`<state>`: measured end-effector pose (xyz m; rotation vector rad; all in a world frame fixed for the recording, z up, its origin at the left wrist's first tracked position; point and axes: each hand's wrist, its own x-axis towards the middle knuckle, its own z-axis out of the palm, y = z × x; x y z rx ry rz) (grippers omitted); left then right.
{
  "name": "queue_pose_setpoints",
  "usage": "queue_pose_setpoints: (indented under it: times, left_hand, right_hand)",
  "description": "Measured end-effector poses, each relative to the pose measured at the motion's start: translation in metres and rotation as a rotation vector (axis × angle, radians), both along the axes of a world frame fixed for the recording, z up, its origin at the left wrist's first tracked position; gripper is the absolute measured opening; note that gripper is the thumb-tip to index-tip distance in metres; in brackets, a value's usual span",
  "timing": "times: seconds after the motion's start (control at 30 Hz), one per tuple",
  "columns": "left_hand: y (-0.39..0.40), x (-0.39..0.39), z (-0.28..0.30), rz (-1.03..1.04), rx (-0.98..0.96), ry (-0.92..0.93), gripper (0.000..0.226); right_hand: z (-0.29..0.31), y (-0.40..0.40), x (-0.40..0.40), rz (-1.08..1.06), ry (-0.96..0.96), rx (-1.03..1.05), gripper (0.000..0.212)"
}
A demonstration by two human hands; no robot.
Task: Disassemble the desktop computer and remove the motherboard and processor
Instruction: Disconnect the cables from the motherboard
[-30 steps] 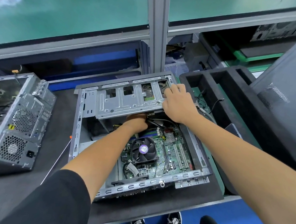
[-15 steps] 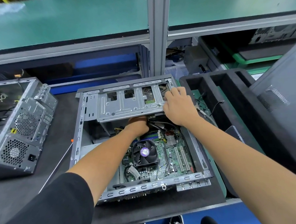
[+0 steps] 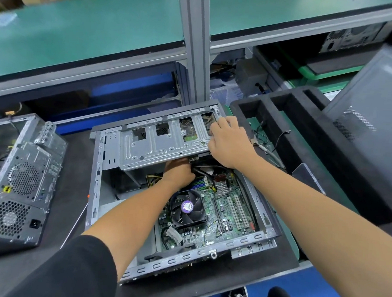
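Right hand (image 3: 229,145) is lying over the right end of the metal drive cage (image 3: 165,144), fingers curled on its top edge. Left hand (image 3: 178,171) is reaching under the cage's near edge; I cannot tell what its fingers are holding. Below it, the motherboard (image 3: 230,209) with the cooler fan (image 3: 188,208) is sitting inside the open computer case (image 3: 95,188) on the bench (image 3: 75,187). A second case (image 3: 18,184) is standing well apart at the left, and a black foam tray (image 3: 304,136) is lying just beside the right edge.
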<state>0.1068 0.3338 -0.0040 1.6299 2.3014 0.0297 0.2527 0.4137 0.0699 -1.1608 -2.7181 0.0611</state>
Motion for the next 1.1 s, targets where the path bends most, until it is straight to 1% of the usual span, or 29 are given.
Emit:
queue_pose_setpoints:
  times: [0.13, 0.27, 0.47, 0.57, 0.77, 0.93, 1.03, 1.1]
  left_hand:
    - [0.003, 0.001, 0.001, 0.021, 0.009, -0.005, 0.020]
    - [-0.001, 0.003, 0.001, 0.014, -0.030, -0.039, 0.016]
    - [0.003, 0.001, 0.000, 0.046, -0.033, -0.040, 0.021]
    - [0.002, 0.001, -0.001, 0.029, -0.016, -0.027, 0.024]
    - [0.002, -0.001, -0.001, -0.043, -0.083, 0.002, 0.018]
    - [0.002, -0.005, 0.004, -0.029, -0.079, 0.023, 0.025]
    - [0.003, -0.005, 0.007, -0.026, -0.110, 0.052, 0.026]
    - [0.005, -0.004, 0.008, -0.005, -0.122, 0.046, 0.021]
  right_hand:
    - [0.003, 0.000, 0.001, 0.000, -0.013, 0.020, 0.031]
    - [0.002, -0.002, 0.003, 0.007, -0.007, 0.025, 0.031]
    - [0.000, 0.001, 0.002, 0.006, -0.015, 0.031, 0.032]
    - [0.000, 0.000, 0.003, 0.006, -0.010, 0.023, 0.032]
    - [-0.001, 0.001, 0.003, 0.018, 0.008, 0.008, 0.032]
    - [-0.002, 0.001, 0.003, 0.016, 0.017, 0.006, 0.030]
    - [-0.002, 0.001, 0.003, 0.022, 0.020, 0.004, 0.030]
    - [-0.002, 0.000, 0.002, 0.015, 0.014, 0.001, 0.030]
